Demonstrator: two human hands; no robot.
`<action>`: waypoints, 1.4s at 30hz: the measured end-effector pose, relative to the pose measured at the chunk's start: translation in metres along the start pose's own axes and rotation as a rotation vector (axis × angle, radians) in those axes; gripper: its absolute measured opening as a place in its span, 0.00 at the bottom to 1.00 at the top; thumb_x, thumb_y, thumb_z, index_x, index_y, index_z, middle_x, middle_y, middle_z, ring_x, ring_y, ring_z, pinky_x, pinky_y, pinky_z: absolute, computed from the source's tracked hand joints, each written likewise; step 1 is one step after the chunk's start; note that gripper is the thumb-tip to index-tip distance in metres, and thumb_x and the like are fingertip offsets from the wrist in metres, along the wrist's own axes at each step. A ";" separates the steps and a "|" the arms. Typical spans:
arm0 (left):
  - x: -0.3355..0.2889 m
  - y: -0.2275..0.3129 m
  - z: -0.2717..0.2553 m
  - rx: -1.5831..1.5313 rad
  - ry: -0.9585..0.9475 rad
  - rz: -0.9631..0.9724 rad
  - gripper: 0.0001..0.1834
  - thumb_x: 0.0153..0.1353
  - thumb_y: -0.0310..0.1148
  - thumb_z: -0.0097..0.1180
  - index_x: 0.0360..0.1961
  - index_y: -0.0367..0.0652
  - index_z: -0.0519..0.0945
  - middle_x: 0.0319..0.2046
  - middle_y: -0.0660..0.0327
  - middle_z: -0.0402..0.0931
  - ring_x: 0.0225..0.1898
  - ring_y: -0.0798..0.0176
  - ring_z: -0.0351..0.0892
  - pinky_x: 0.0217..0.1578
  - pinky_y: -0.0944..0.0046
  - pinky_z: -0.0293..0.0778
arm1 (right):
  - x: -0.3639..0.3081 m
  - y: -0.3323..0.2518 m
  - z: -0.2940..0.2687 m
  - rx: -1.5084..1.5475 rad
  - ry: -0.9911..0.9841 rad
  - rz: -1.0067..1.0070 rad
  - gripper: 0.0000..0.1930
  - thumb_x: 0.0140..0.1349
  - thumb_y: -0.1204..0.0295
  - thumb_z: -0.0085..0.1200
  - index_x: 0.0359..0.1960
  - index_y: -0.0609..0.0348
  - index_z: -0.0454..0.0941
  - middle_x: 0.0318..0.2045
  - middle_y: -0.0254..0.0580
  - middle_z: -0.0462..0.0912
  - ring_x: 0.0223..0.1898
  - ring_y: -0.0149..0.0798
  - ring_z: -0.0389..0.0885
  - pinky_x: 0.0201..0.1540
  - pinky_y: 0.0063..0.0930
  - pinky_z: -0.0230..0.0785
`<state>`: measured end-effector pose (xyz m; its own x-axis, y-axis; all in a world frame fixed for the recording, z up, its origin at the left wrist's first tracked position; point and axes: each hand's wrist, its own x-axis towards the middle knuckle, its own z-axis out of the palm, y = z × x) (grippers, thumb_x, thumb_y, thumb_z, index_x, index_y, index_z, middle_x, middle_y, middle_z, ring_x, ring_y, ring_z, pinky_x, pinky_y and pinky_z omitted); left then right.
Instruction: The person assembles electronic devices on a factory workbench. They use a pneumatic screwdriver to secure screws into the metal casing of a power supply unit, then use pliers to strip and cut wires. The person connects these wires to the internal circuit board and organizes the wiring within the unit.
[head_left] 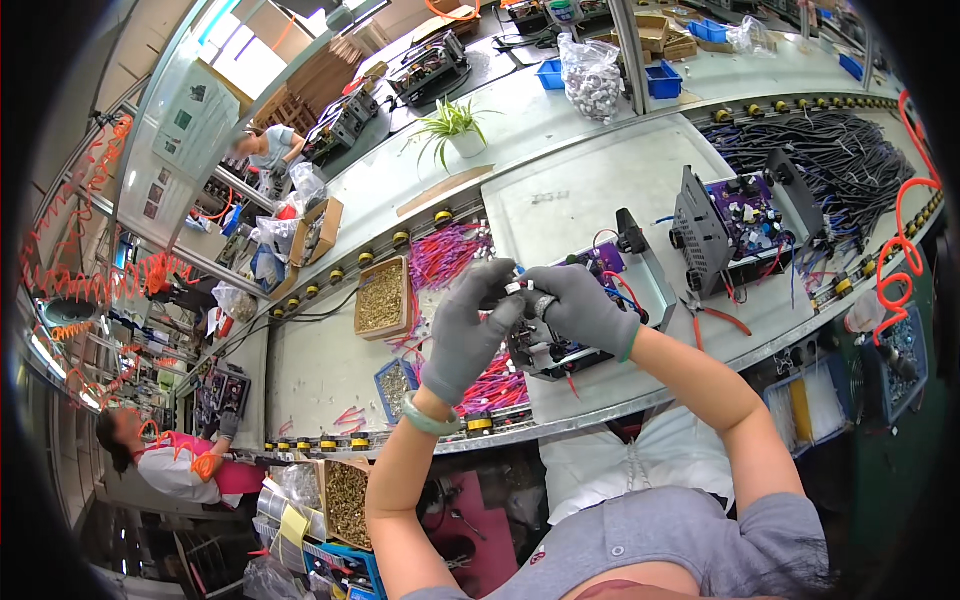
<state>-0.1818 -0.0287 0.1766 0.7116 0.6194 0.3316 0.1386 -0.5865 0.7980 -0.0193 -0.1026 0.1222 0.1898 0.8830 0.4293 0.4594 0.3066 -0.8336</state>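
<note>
My left hand [463, 335], in a grey glove with a pale green bangle at the wrist, pinches a small white plastic connector [516, 287]. Touching it from the other side is my right hand [588, 308], also gloved, its fingers closed around the same spot. Exactly how the small part is shared between the fingertips cannot be made out. Beneath the hands lies an open metal chassis [650, 292] with a purple circuit board [598, 262] and loose wires. My right forearm and fingers hide part of it.
A second open unit [742, 215] stands to the right, beside red-handled pliers [722, 318]. Pink and red wires [448, 256] lie left, near a tray of brass screws [382, 297] and a blue bin [396, 382]. Black cables [830, 160] fill the far right. Another person [185, 462] works at left.
</note>
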 end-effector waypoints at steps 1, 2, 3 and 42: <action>0.002 0.005 0.002 0.046 0.014 0.028 0.14 0.60 0.25 0.59 0.48 0.35 0.79 0.37 0.58 0.80 0.35 0.66 0.82 0.38 0.66 0.78 | -0.001 0.000 -0.002 -0.017 -0.008 0.013 0.10 0.63 0.72 0.53 0.42 0.64 0.81 0.26 0.56 0.81 0.28 0.50 0.83 0.31 0.37 0.72; 0.004 0.003 0.003 0.090 0.022 0.050 0.13 0.59 0.25 0.59 0.46 0.35 0.80 0.35 0.58 0.80 0.33 0.66 0.82 0.36 0.66 0.78 | -0.002 -0.001 -0.003 -0.034 -0.016 0.026 0.10 0.63 0.72 0.54 0.42 0.63 0.81 0.27 0.55 0.82 0.29 0.51 0.83 0.31 0.37 0.72; 0.006 0.000 0.003 0.135 0.029 0.072 0.12 0.59 0.25 0.60 0.45 0.35 0.81 0.33 0.58 0.80 0.32 0.66 0.82 0.35 0.67 0.78 | -0.003 -0.001 -0.005 -0.052 -0.022 0.040 0.10 0.63 0.71 0.55 0.42 0.63 0.81 0.28 0.55 0.82 0.29 0.51 0.83 0.31 0.38 0.72; -0.034 -0.078 0.013 -0.819 -0.233 -0.545 0.27 0.58 0.35 0.50 0.58 0.37 0.66 0.44 0.59 0.74 0.44 0.64 0.79 0.50 0.57 0.80 | 0.009 0.020 0.014 -1.088 -0.123 -0.323 0.04 0.51 0.70 0.56 0.24 0.51 0.83 0.27 0.37 0.81 0.33 0.39 0.82 0.49 0.38 0.69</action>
<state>-0.2073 -0.0107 0.0965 0.8213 0.5274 -0.2176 0.0316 0.3388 0.9403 -0.0203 -0.0836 0.1043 -0.1325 0.8662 0.4818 0.9910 0.1079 0.0786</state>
